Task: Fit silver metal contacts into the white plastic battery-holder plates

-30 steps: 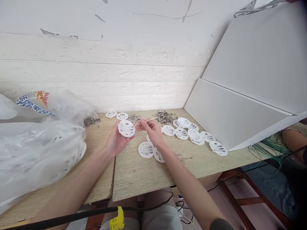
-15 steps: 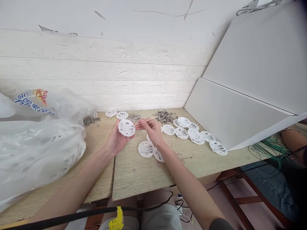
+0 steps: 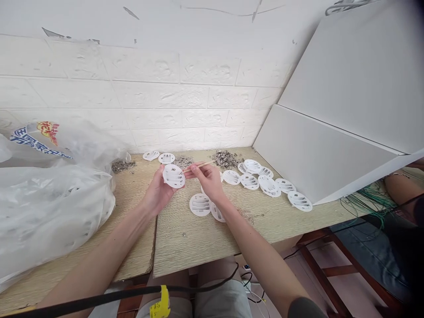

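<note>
My left hand [image 3: 158, 192] holds a round white plastic disc [image 3: 173, 176] with slots, raised just above the wooden table [image 3: 185, 240]. My right hand [image 3: 208, 180] pinches a thin wooden stick [image 3: 200, 166], whose near end touches the disc's right edge. Two more white discs [image 3: 200, 205] lie on the table right below my right wrist.
A row of several white discs [image 3: 270, 185] runs to the right along a slanted white board [image 3: 318, 163]. Small metal bits lie in piles [image 3: 226, 159] by the brick wall. A big clear plastic bag [image 3: 49, 198] fills the left. Another person's arm [image 3: 399, 187] and green wires [image 3: 367, 203] sit far right.
Both hands stay together on the disc and stick. The whole scene has slid slightly up and left in view as my head moved.
</note>
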Available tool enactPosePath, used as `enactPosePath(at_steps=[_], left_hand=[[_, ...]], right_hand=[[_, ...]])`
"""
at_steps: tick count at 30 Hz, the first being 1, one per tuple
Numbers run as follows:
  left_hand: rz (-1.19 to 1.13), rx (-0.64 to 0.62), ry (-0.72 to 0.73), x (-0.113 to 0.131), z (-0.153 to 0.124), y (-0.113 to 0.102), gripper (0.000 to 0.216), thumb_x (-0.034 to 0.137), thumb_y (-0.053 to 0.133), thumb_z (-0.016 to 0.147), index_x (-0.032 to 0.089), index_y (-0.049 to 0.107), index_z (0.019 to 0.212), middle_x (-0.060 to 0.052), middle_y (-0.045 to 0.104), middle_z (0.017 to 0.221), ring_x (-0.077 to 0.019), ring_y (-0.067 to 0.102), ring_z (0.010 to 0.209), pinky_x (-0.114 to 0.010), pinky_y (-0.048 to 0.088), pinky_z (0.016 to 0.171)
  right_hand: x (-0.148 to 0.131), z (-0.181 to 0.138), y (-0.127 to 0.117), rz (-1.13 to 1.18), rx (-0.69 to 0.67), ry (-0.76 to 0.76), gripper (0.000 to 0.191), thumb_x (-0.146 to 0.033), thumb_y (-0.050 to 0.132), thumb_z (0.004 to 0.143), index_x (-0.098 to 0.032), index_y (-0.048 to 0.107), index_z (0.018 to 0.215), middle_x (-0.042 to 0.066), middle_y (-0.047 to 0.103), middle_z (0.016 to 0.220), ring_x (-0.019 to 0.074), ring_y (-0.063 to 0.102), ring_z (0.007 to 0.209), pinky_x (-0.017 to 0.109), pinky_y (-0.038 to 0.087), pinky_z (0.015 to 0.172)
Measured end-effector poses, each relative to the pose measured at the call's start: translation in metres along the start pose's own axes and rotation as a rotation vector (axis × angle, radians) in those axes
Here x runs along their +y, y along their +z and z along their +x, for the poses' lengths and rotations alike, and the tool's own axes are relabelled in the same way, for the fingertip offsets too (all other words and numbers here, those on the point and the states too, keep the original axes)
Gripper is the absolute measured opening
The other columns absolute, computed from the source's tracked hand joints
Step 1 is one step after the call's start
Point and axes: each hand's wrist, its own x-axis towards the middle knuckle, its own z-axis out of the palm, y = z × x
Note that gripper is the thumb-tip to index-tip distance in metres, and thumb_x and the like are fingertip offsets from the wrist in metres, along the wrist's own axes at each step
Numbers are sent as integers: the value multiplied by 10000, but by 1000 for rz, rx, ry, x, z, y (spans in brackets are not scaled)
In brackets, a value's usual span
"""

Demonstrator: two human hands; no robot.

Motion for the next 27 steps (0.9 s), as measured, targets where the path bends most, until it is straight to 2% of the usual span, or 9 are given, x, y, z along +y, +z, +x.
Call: enactPosePath(at_steps=[5,17,23,27], left_hand=[[36,-7,34,-4,2,-5,311,462,542,899,179,663,939,-71,686,1009,-179,641,878,-295,550,717],[199,-52,101,-9,1,-6,344,456,573,877,148,704,958,-98,717,1050,-238,628,1071,-298,531,834],[178,-17,65,-15,6,-15,294,432,655,823,155,698,909,-90,727,982,-246,650,1005,-322,542,821],[166,22,-19,-14,9,-17,299,425,610,860,143,680,933,-100,718,1001,-216,655,945,-308,558,784]], right_hand=[[3,0,0,-9,7,-3,386,-539,704,751,-162,687,830,78,744,823,223,724,771,384,620,761],[6,-3,1,-87,-13,-38,397,-576,679,758,-179,671,770,85,736,908,212,714,764,375,615,769],[12,-2,-2,-149,-48,-18,428,-591,666,763,-164,685,777,94,731,865,215,713,767,368,613,768],[16,0,-4,-119,-38,9,422,-564,689,751,-145,693,803,100,729,909,214,714,776,365,616,759]])
